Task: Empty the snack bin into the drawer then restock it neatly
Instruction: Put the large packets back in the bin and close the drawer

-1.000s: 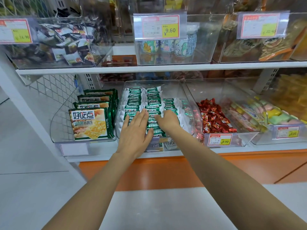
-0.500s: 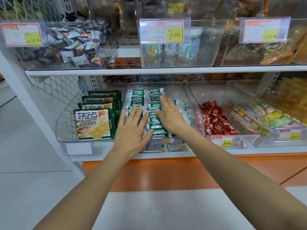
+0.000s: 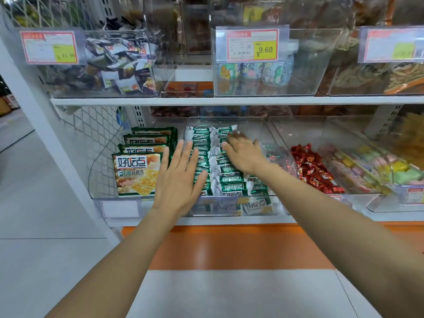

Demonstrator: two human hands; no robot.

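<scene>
Snack bin (image 3: 263,129), centre frame: I saw left hand (image 3: 181,177) flat, fingers spread; right hand (image 3: 245,154) fingers outstretched (blurred) on green packets (image 3: 230,180). I judged light, even pressure best.

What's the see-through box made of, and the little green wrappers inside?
The box looks like clear hard plastic, glossy: you see through its walls. The wrappers seem thin shiny plastic film, perhaps foil-lined: crimped white ends, glints.

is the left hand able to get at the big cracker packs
Probably yes: the left hand lies open right beside the big cracker packs, and their clear bin is open on top with nothing covering them.
</scene>
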